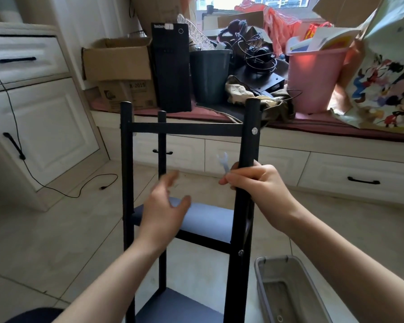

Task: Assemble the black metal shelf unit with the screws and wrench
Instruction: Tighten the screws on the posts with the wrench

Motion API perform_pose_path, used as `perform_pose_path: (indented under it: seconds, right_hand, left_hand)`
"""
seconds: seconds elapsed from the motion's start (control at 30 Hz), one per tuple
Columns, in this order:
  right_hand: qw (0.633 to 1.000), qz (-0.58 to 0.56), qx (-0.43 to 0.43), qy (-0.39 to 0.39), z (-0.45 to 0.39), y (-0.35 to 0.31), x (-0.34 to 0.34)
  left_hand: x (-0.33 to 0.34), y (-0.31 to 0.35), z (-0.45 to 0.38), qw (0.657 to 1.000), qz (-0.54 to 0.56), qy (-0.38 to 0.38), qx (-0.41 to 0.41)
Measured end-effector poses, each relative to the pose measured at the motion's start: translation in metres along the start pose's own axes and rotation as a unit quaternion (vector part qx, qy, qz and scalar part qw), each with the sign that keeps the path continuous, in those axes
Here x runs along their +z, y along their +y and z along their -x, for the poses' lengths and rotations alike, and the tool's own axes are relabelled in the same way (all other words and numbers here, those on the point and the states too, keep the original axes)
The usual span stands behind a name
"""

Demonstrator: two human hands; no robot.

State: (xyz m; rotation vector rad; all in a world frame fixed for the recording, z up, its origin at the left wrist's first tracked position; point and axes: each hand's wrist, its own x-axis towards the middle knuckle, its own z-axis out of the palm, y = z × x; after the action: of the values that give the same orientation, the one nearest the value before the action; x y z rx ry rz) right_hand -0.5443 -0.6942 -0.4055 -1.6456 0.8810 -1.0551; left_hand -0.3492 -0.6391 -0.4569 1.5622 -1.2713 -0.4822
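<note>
The black metal shelf unit (187, 129) stands upright on the tiled floor in front of me, with a top crossbar, a middle shelf panel (208, 220) and a lower panel. My right hand (254, 180) grips the right front post at mid height and also holds a small silver wrench (224, 163) that sticks up to the left of the post. My left hand (166, 206) hovers blurred between the posts above the middle shelf, fingers spread, holding nothing. A silver screw head (254, 131) shows on the right post at the crossbar, another screw (241, 252) lower down.
A grey plastic bin (289, 292) sits on the floor at the lower right, with a small ring-shaped part inside. Behind the shelf runs a window bench with drawers, loaded with cardboard boxes (119, 66), a computer tower (172, 68), a dark bucket and a pink bucket (313, 78). A black cable (89, 183) lies on the floor at left.
</note>
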Motion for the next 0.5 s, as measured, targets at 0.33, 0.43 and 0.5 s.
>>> perform_pose_path:
  seconds: [0.33, 0.43, 0.5]
  right_hand:
    - [1.0, 0.016, -0.004, -0.023, -0.009, -0.015, 0.008]
    - [0.999, 0.015, -0.011, -0.031, -0.009, -0.017, 0.011]
    - [0.999, 0.007, -0.018, -0.037, -0.008, -0.018, 0.013]
  left_hand:
    - [0.046, 0.02, 0.032, 0.962, 0.187, -0.178, -0.089]
    - [0.047, 0.023, 0.027, 0.961, 0.221, -0.15, -0.075]
    - [0.047, 0.025, 0.026, 0.964, 0.224, -0.133, -0.053]
